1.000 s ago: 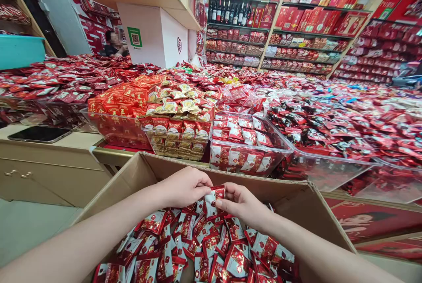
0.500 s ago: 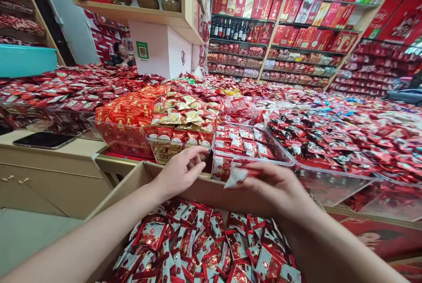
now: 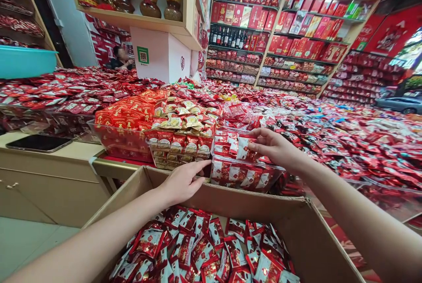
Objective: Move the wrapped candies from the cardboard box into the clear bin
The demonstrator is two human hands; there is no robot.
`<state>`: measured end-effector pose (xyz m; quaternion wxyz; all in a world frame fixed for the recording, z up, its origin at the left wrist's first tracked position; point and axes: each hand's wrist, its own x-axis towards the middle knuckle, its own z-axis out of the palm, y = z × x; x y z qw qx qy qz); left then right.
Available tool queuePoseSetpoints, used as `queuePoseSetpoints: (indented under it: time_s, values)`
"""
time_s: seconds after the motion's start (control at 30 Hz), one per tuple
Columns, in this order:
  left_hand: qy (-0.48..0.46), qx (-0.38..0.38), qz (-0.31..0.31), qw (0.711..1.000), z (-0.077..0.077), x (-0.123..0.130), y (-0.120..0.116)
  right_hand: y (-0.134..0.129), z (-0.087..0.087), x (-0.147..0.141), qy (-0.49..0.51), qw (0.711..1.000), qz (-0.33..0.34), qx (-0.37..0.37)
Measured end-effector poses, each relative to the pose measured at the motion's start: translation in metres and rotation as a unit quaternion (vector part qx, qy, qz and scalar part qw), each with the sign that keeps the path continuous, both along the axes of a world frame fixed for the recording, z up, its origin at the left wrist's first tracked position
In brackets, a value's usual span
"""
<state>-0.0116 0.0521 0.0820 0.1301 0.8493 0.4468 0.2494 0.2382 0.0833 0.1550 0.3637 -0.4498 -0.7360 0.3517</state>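
My right hand (image 3: pixel 280 149) pinches a red-and-white snack packet (image 3: pixel 243 148) between thumb and fingers, just over the clear plastic bin (image 3: pixel 231 160). Similar packets stand in rows inside that bin. At the bin's front left corner is my left hand (image 3: pixel 180 183), its thumb and forefinger apart and nothing between them. Its fingertips reach the corner; whether they press on it I cannot tell. Below both arms, an open cardboard box (image 3: pixel 263 199) holds many loose red-and-white packets (image 3: pixel 202 248).
Left of the bin are durian-labelled packets (image 3: pixel 180 140) and a bin of red packets (image 3: pixel 121 142). A dark tablet or phone (image 3: pixel 38 142) lies on the counter at left. Heaped packets (image 3: pixel 349 138) spread to the right. A person (image 3: pixel 121 58) sits far back.
My right hand has moved up and away from me with the packet, from above the box's far edge to over the clear bin. My left hand has shifted slightly lower in view.
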Motion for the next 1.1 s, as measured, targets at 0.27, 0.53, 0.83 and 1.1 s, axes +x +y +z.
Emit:
queuePoseSetpoints:
  time_s: [0.27, 0.53, 0.83, 1.1]
  values:
    - [0.032, 0.043, 0.010, 0.999, -0.007, 0.002, -0.002, -0.002, -0.009, -0.003, -0.035, 0.999, 0.013, -0.025]
    - [0.039, 0.050, 0.015, 0.998, -0.009, 0.002, -0.002, -0.007, -0.011, -0.001, -0.082, 0.995, 0.026, -0.047]
    - [0.028, 0.051, 0.016, 0.998, -0.010, 0.003, -0.003, -0.011, -0.007, -0.003, -0.075, 0.996, 0.014, -0.054]
    - [0.026, 0.042, 0.022, 0.999, -0.009, 0.004, -0.004, -0.013, -0.008, -0.003, -0.087, 0.996, -0.006, -0.035]
